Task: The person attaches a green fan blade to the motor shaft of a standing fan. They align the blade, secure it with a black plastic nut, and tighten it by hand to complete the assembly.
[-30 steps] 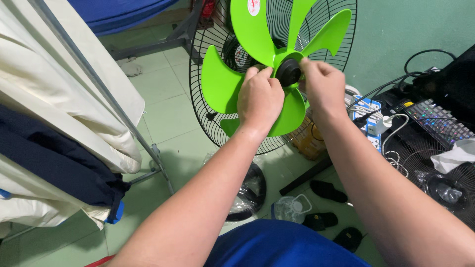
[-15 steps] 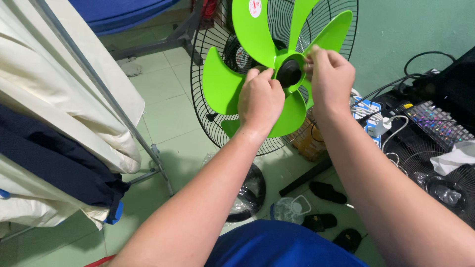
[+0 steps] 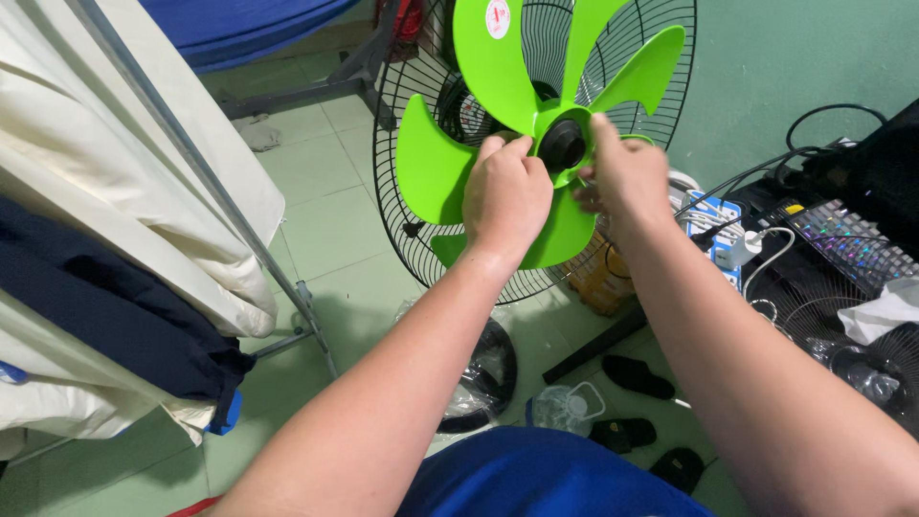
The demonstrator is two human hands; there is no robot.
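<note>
The left hand (image 3: 504,196) gripped the bright green plastic fan blade (image 3: 428,163) beside its black round hub cap (image 3: 562,146); the right hand (image 3: 622,177) touched that cap, black wire grille (image 3: 412,244) behind.

This looks like a lived-in room of a home. Pale green floor tiles (image 3: 325,215) meet a green painted wall (image 3: 766,57); cream and navy clothes (image 3: 115,268) hang on a metal rack, black sandals (image 3: 637,375) lie on the floor, and a white power strip (image 3: 713,220) sits beside a backlit keyboard (image 3: 847,244).
</note>
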